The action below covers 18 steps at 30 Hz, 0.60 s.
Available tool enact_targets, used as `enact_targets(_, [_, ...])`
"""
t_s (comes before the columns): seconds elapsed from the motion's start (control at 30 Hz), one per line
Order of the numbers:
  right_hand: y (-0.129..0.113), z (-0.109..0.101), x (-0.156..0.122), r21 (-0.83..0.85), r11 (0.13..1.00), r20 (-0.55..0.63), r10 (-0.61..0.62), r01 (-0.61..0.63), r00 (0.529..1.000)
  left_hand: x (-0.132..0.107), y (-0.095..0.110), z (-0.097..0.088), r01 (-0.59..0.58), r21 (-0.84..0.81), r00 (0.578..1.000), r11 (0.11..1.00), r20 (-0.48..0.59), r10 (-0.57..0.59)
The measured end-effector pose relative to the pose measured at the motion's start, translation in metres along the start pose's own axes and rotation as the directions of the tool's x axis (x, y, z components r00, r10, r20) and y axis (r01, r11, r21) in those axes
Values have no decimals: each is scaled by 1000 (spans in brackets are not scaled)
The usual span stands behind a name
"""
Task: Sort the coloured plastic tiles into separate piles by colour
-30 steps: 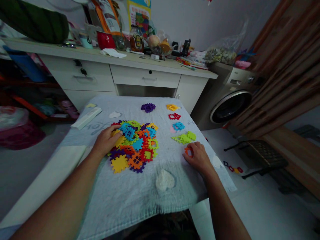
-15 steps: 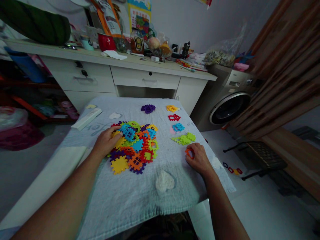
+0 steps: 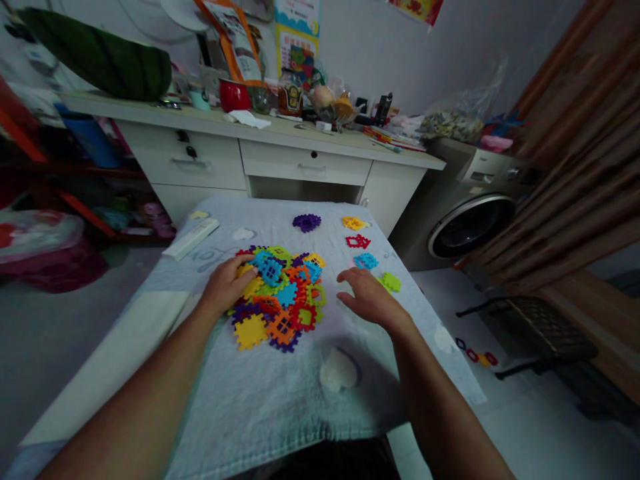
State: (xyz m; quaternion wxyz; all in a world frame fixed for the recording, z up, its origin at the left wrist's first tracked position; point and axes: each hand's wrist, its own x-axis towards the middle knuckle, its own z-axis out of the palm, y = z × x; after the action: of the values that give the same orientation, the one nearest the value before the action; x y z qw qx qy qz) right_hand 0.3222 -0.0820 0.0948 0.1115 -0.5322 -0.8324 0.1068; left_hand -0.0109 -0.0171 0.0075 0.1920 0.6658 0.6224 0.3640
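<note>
A heap of colourful interlocking plastic tiles (image 3: 287,294) lies left of the middle of the cloth-covered table. My left hand (image 3: 227,287) rests on the heap's left edge, its fingers stretched over the tiles beside a yellow tile (image 3: 251,287). To the right of the heap, my right hand (image 3: 367,293) hovers above the cloth, thumb and fingers apart with nothing seen between them. Just beyond it are green tiles (image 3: 391,282), partly covered by the hand, and blue tiles (image 3: 366,261). Red tiles (image 3: 358,241), yellow tiles (image 3: 354,223) and purple tiles (image 3: 307,223) sit farther back.
A long white box (image 3: 191,240) lies at the table's left back. Behind stands a white desk (image 3: 300,167) with jars, a watermelon (image 3: 100,57) and clutter. A washing machine (image 3: 470,200) is at right, with a black stool (image 3: 540,327) on the floor.
My right hand has moved left toward the heap and opened. The orange tile it held is no longer visible. My left hand stays on the heap; the view has shifted slightly.
</note>
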Motion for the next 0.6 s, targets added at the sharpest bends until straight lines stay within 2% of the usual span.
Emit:
enact_targets(0.17, [-22,36,49,3,1000,-113,11,-10,994,1,-3,1,-32,-3,999,999,22,32])
enact_targets(0.33, [-14,68,62,93,994,-206,80,-62,975,1,-2,1,-37,-3,999,999,11,37])
enact_targets(0.6, [-4,71,59,220,973,-262,123,-64,957,-1,2,-1,-36,25,999,999,16,35])
